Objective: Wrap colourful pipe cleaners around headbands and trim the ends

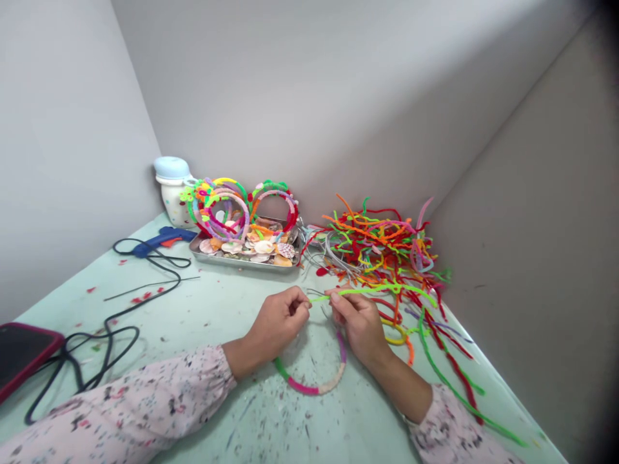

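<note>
Between my hands a lime-green pipe cleaner [360, 291] runs nearly level, its long end trailing right over the pile. My right hand [360, 325] pinches it between thumb and fingers. The fingers of my left hand [278, 325] are closed at its left tip. Below them hangs or rests a hoop [309, 390], wrapped in bands of purple, cream, magenta and green. Its upper left part runs behind my left hand, so I cannot tell how firmly that hand grips it. Thin bare grey wire ends show near my right fingertips.
Behind, a metal tray [242, 263] holds shells [264, 247] and several finished hoops [227, 216]. Loose pipe cleaners [382, 238] heap at right. On the left are a blue glue gun [162, 240], its black cord [109, 328], a phone [24, 354] and a white jar [175, 200].
</note>
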Motion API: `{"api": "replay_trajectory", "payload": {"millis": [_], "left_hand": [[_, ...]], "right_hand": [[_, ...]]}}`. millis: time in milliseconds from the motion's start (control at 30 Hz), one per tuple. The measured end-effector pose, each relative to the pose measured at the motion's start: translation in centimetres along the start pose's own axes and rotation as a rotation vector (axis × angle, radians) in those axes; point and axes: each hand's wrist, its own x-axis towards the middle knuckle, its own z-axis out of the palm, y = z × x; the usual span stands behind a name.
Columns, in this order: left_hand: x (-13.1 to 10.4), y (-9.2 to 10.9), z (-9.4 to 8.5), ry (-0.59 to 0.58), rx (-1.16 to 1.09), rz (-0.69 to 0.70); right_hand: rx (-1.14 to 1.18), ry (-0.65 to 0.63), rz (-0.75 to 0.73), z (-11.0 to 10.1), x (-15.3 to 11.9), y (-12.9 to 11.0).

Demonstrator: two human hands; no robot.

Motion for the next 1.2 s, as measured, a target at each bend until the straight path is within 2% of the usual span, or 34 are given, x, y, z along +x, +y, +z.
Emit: {"api": "replay_trajectory", "payload": {"millis": [267, 433, 567, 667, 767, 867, 933, 1033, 1133, 1200], "left_hand": [[0.0, -0.2, 0.0, -0.012, -0.05, -0.019], [0.4, -0.3, -0.1, -0.085, -0.253, -0.03], [0.7, 0.1, -0.1, -0.078, -0.444, -0.12], [0.9, 0.4, -0.2, -0.048, -0.558, -0.178], [1.1, 0.6, -0.5, -0.075, -0.772, -0.237], [1.5, 0.5, -0.9, -0.114, -0.977, -0.264], [1.7, 0.4, -1.3, -0.116, -1.055, -0.295], [2.0, 0.1, -1.6, -0.129, -1.059, -0.329], [2.0, -0.1, -1.5, -0.145, -0.991, -0.336], [2.0, -0.1, -1.3, -0.152, -0.924, -0.325]], "right_hand": [[-0.048, 0.039, -0.003, -0.1, -0.1, -0.1], [-0.121, 0.096, -0.023, -0.3, 0.0, -0.1], [-0.168, 0.076, -0.073, -0.1, -0.1, 0.0], [-0.215, 0.033, -0.162, 0.1, -0.5, 0.1], [-0.31, -0.032, -0.317, 0.4, -1.0, 0.2], [-0.459, -0.076, -0.429, 0.2, -1.1, 0.1], [-0.618, -0.075, -0.445, -0.2, -0.7, -0.4], [-1.036, -0.168, -0.35, -1.4, 0.1, -1.9], [-1.439, -0.256, -0.119, -2.9, 0.6, -3.5], [-1.603, -0.346, 0.039, -3.7, 0.7, -4.1]]}}
